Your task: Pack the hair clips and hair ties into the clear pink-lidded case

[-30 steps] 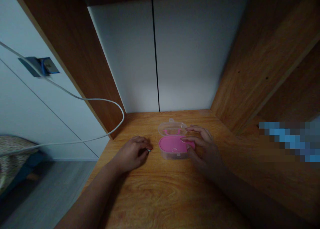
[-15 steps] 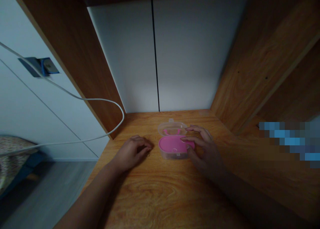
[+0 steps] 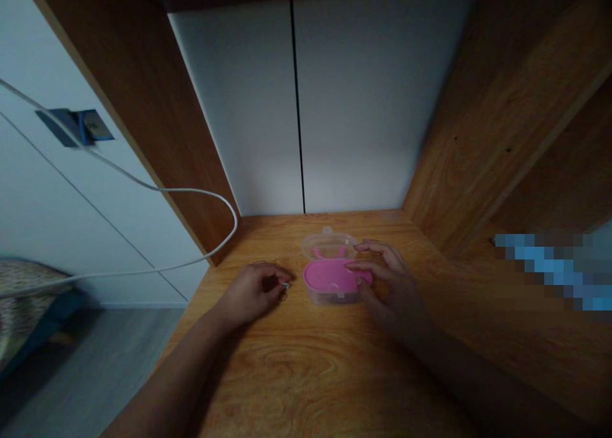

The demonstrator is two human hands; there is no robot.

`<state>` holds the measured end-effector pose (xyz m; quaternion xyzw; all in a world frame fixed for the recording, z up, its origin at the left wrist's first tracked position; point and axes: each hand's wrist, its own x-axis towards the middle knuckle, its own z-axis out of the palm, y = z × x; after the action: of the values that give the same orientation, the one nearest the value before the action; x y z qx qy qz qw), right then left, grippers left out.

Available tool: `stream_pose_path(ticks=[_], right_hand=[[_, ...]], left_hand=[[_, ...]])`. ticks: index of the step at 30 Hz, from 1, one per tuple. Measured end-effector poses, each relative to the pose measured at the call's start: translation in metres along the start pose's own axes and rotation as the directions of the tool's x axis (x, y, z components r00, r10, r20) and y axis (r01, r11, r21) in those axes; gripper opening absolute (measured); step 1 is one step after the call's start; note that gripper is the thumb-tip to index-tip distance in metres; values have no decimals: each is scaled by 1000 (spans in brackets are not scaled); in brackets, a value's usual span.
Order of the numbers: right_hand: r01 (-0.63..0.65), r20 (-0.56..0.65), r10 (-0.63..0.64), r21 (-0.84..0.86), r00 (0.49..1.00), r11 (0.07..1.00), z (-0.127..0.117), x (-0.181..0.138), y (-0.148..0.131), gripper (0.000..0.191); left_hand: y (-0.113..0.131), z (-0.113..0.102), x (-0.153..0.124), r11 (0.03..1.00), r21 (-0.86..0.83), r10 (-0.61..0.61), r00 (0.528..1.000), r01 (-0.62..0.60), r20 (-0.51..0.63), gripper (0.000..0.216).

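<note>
A small pink case (image 3: pixel 329 278) with a clear hinged lid (image 3: pixel 329 244) folded back lies on the wooden desk (image 3: pixel 306 374). My right hand (image 3: pixel 387 288) rests on the case's right side, fingers curled round its rim. Just left of the case, my left hand (image 3: pixel 251 291) lies on the desk with thumb and fingertips pinched on a tiny pale metallic object (image 3: pixel 285 287) that I cannot identify.
The desk sits in a wooden alcove, with brown side panels (image 3: pixel 478 138) left and right and a white back wall (image 3: pixel 306 106). A white cable (image 3: pixel 157 189) loops past the desk's left edge. A blurred blue patch (image 3: pixel 549 269) lies at the right.
My left fingers, which covered the tiny object half a second ago, now show it pinched at their tips again. The right hand and case have stayed put.
</note>
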<state>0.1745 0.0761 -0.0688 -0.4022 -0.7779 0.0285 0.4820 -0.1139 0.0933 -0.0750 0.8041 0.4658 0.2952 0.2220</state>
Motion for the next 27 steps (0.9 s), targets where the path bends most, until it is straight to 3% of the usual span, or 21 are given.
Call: stream_pose_path(ticks=[5,8,12,16,22,27], right_hand=[[6,-16,-6,-1,1000,1000,0,0,0,28],[29,-25,-29,-15,999,999,-1,1,-1,27],[143,-24,-145,-64,989,988,-4,2,-7,28],[311,3,-312,-104,950,945,-4,0,-16,31],[458,119,-447,-106,887,882,-5,-5,-24,30],[489,142,-476,-83,868,868,-5,-6,-23,21]], left_hand=[[0,0,0,1000,-26,-1,1000,0,-22,15],[0,2,0,973,-218,-92,993,74,-76,13],[7,3,1,826,-560,-175,974,65,-144,15],[24,9,-2,630,-772,-162,986,83,-26,24],[52,31,-10,564,-817,-62,993,116,98,24],[60,41,-10,588,-801,-72,993,114,88,24]])
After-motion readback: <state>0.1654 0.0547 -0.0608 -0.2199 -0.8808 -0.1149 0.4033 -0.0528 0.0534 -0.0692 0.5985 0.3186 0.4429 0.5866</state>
